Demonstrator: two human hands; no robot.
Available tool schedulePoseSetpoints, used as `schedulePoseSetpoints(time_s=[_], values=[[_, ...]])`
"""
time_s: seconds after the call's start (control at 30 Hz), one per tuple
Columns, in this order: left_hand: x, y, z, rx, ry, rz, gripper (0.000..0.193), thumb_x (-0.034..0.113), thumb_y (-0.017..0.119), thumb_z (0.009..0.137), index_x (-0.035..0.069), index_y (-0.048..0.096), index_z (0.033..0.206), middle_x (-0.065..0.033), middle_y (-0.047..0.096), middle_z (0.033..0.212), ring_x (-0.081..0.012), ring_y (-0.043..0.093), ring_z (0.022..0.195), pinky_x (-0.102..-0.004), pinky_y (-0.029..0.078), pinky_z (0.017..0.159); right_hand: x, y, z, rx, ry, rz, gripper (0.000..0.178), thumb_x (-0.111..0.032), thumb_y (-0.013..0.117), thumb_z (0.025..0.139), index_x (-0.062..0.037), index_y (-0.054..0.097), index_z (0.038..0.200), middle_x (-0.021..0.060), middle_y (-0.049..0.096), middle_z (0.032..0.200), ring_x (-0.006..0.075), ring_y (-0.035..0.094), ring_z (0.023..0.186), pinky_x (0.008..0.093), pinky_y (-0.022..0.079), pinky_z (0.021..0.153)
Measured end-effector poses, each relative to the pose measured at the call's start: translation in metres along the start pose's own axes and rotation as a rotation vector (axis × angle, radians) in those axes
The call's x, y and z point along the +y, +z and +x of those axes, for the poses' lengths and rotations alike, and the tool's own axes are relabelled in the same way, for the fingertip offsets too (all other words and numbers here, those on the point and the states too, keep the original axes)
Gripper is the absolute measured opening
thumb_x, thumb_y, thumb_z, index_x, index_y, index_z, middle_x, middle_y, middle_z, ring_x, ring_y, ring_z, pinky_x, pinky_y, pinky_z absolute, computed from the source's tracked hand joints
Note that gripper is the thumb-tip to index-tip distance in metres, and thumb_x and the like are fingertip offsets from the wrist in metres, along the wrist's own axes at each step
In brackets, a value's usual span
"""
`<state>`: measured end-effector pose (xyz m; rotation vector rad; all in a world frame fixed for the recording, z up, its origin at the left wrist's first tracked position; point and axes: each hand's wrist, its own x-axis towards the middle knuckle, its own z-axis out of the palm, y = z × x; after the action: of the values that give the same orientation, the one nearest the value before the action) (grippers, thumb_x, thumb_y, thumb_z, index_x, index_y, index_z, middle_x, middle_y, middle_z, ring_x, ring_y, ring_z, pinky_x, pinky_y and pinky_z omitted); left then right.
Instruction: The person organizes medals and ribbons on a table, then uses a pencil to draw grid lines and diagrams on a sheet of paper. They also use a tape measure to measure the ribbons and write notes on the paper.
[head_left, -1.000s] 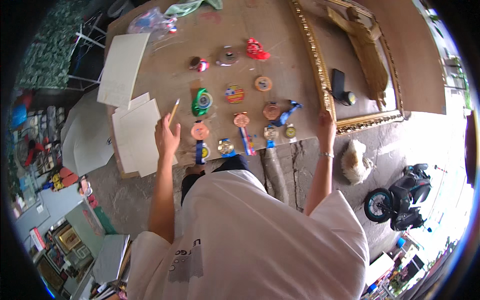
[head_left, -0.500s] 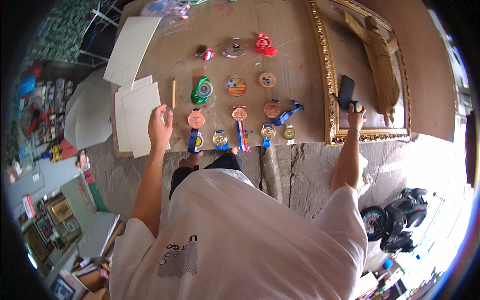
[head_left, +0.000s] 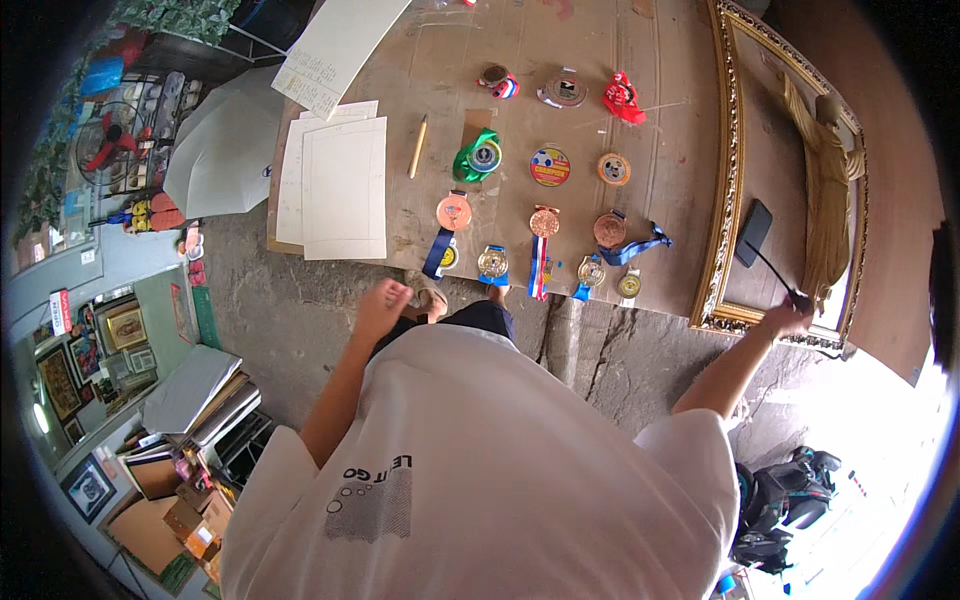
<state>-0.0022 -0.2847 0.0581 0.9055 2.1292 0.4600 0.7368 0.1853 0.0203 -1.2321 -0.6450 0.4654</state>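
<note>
My right hand point(head_left: 788, 316) is closed at the lower right corner of the gilt picture frame point(head_left: 712, 180). A thin black cord point(head_left: 772, 268) runs from a dark phone-like device point(head_left: 755, 228) into its fingers; anything else in that grip is hidden. Inside the frame lies a golden robed figure point(head_left: 835, 190). Off the table's near edge, my left hand point(head_left: 380, 308) hangs with its fingers loosely curled and nothing visible in them. The closest medal to it is one with a navy ribbon point(head_left: 438, 252). Several medals lie in rows, among them a copper-coloured one point(head_left: 453, 211) and a green-ribboned one point(head_left: 485, 156).
White boards point(head_left: 345, 190) and a wooden pencil-like stick point(head_left: 417, 147) lie on the brown table point(head_left: 660, 140) at left. A pale umbrella point(head_left: 222, 150) stands beyond its left edge. Cracked concrete floor point(head_left: 300, 310) is below; a motorcycle point(head_left: 785, 505) stands at lower right.
My right hand has moved right and nearer, drawing the cord out from the device. A yellowish round piece at its fingers no longer shows. My left hand has left the boards and curled its fingers.
</note>
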Motion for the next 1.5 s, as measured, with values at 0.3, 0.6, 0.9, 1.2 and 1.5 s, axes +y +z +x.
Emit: schedulePoseSetpoints(time_s=[0.3, 0.6, 0.9, 1.2, 1.5], values=[[-0.062, 0.088, 0.052, -0.05, -0.092, -0.542, 0.04, 0.03, 0.078, 0.09, -0.004, 0.067, 0.107, -0.0146, 0.075, 0.101, -0.0201, 0.072, 0.098, -0.0345, 0.055, 0.078, -0.158, 0.021, -0.173, -0.307, 0.255, 0.513, 0.046, -0.043, 0.05, 0.101, -0.0014, 0.065, 0.116, 0.0179, 0.069, 0.108, 0.028, 0.064, 0.097, 0.0419, 0.055, 0.082], [-0.012, 0.009, 0.043, -0.111, 0.138, -0.378, 0.022, 0.022, 0.066, 0.097, 0.0, 0.064, 0.093, -0.009, 0.072, 0.075, -0.0185, 0.072, 0.07, -0.0325, 0.055, 0.065, -0.199, 0.046, -0.392, -0.575, 0.608, 0.281, 0.05, -0.037, 0.054, 0.1, 0.0009, 0.056, 0.133, 0.014, 0.066, 0.103, 0.0234, 0.065, 0.084, 0.0363, 0.055, 0.071], [0.09, -0.094, 0.109, 0.15, 0.389, -0.092, 0.035, 0.04, 0.068, 0.096, 0.008, 0.065, 0.108, -0.0075, 0.062, 0.075, -0.0202, 0.061, 0.061, -0.0352, 0.05, 0.059, -0.262, 0.024, -0.519, -0.674, 0.592, -0.206, 0.032, -0.027, 0.054, 0.106, -0.0011, 0.06, 0.123, 0.0054, 0.063, 0.089, 0.013, 0.061, 0.069, 0.0282, 0.051, 0.061], [0.111, -0.044, 0.054, -0.276, 0.535, -0.34, 0.029, 0.031, 0.068, 0.098, 0.007, 0.065, 0.114, -0.0079, 0.07, 0.104, -0.0204, 0.067, 0.099, -0.0353, 0.053, 0.088, -0.257, 0.003, -0.578, -0.987, 0.475, -0.467, 0.043, -0.018, 0.073, 0.092, -0.0018, 0.055, 0.128, 0.0057, 0.064, 0.096, 0.015, 0.062, 0.08, 0.0302, 0.053, 0.075], [0.083, 0.056, -0.051, -0.689, 0.11, -0.713, 0.021, 0.011, 0.074, 0.093, 0.003, 0.063, 0.109, -0.0029, 0.068, 0.099, -0.0098, 0.063, 0.089, -0.0263, 0.052, 0.08, -0.234, 0.059, -0.532, -1.725, -0.029, -0.433, 0.055, -0.026, 0.078, 0.084, -0.0039, 0.051, 0.126, 0.0175, 0.07, 0.102, 0.0365, 0.068, 0.098, 0.0439, 0.047, 0.093]])
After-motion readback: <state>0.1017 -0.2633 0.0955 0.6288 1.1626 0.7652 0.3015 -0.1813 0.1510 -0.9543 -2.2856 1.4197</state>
